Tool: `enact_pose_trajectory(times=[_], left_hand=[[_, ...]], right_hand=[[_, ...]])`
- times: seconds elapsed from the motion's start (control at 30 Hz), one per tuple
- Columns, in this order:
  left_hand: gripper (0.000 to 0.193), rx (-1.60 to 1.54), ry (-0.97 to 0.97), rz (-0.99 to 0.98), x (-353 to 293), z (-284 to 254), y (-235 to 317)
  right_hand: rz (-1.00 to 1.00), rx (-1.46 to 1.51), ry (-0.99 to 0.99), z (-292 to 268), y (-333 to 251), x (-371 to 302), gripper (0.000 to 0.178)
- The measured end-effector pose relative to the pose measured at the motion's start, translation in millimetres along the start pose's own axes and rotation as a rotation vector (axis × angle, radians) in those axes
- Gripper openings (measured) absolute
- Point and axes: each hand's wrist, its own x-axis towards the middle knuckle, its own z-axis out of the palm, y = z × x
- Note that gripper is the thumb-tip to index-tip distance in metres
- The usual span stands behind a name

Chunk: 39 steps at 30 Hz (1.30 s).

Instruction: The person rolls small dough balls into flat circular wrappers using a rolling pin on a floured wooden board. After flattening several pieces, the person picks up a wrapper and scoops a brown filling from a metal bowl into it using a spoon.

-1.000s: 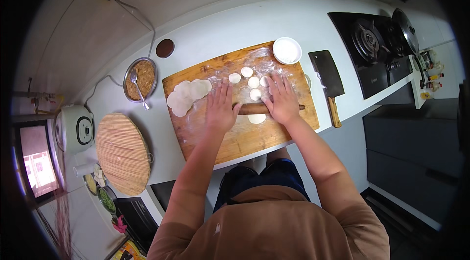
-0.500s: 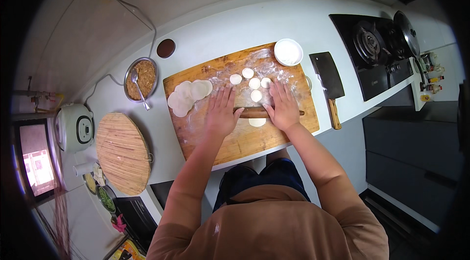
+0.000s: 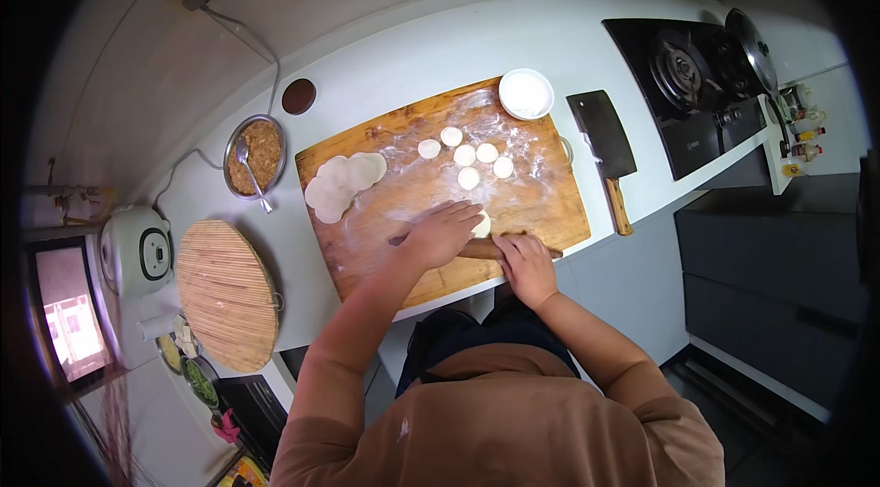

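Note:
A wooden rolling pin (image 3: 480, 250) lies near the front edge of the floured cutting board (image 3: 385, 253). My right hand (image 3: 527, 269) rests on its right part, fingers bent over it. My left hand (image 3: 444, 234) crosses the pin's left part, its fingers stretched out flat to a round dough wrapper (image 3: 482, 224) just beyond the pin. Those fingers partly cover the wrapper. Several small flattened dough pieces (image 3: 465, 155) sit farther back on the board. At the board's left, thin rolled wrappers (image 3: 335, 185) lie overlapping.
A white bowl of flour (image 3: 526, 94) stands on the board's back right corner. Beside the board lies a cleaver (image 3: 605, 146). Leftward are a metal bowl of filling with a spoon (image 3: 256, 157), a round slatted tray (image 3: 225, 295) and a rice cooker (image 3: 137, 251). A gas stove (image 3: 683, 88) is far right.
Both hands and the rolling pin have come nearer to me. My left hand has shifted right, its fingers now on the wrapper. Another small dough piece shows at the group's right.

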Motion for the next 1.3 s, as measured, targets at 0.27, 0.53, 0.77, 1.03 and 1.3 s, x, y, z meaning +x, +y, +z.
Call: enact_pose_trajectory(times=[0.27, 0.53, 0.77, 1.03, 1.3], left_hand=[[0.054, -0.004, 0.067, -0.142, -66.8, 1.5, 6.9], [0.070, 0.097, 0.190, -0.427, -99.2, 15.4, 24.6], [0.072, 0.185, 0.473, -0.593, -49.4, 22.8, -25.5], [0.082, 0.129, 0.316, -0.472, -88.8, 37.9, 30.3], [0.078, 0.108, 0.383, -0.609, -61.3, 29.6, 4.1]], right_hand=[[-0.117, 0.110, 0.016, -1.5, -5.8, -14.5, 0.051], [-0.161, 0.056, 0.033, -2.0, -10.3, 27.5, 0.047], [-0.149, -0.178, 0.006, 1.8, 5.4, 108.8, 0.067], [-0.182, -0.098, -0.115, -2.9, 10.5, 56.4, 0.076], [-0.162, -0.125, -0.016, 1.5, 12.4, 105.2, 0.069]])
